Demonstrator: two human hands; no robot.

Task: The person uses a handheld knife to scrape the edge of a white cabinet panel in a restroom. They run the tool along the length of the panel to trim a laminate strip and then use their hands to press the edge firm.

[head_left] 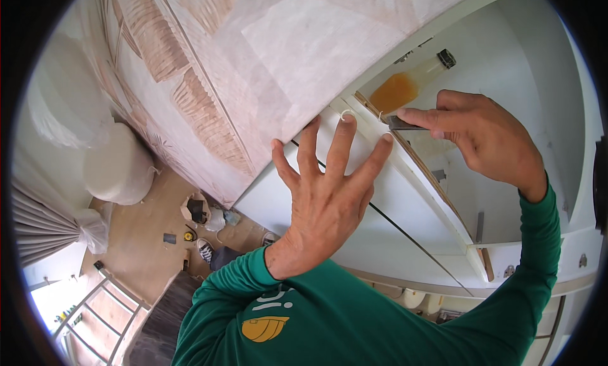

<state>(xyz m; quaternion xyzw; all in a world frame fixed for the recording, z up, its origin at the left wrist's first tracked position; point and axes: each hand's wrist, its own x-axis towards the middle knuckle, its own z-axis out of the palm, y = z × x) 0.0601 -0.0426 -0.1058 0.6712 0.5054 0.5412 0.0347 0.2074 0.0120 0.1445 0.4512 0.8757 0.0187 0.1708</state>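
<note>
My left hand (323,189) lies with spread fingers on a white panel (405,208), its fingertips near the panel's far edge. In my right hand (484,135) is a small tool with a flat grey metal blade (410,125). Its tip meets the raw, wood-coloured edge (421,163) of the panel, close to my left index finger. Thin white curled shavings (382,116) stand by the blade and the left fingertips. My right fingers hide the rest of the tool. Just beyond the edge lies a clear bottle (396,90) of orange-yellow liquid with a black cap.
A large wall panel (253,68) with a leaf print rises at the left. Below on the wooden floor (152,201) are a tape measure (189,235), an open bag (196,209) and a shoe (205,249). A metal ladder (104,315) stands lower left, near a gathered curtain (44,223).
</note>
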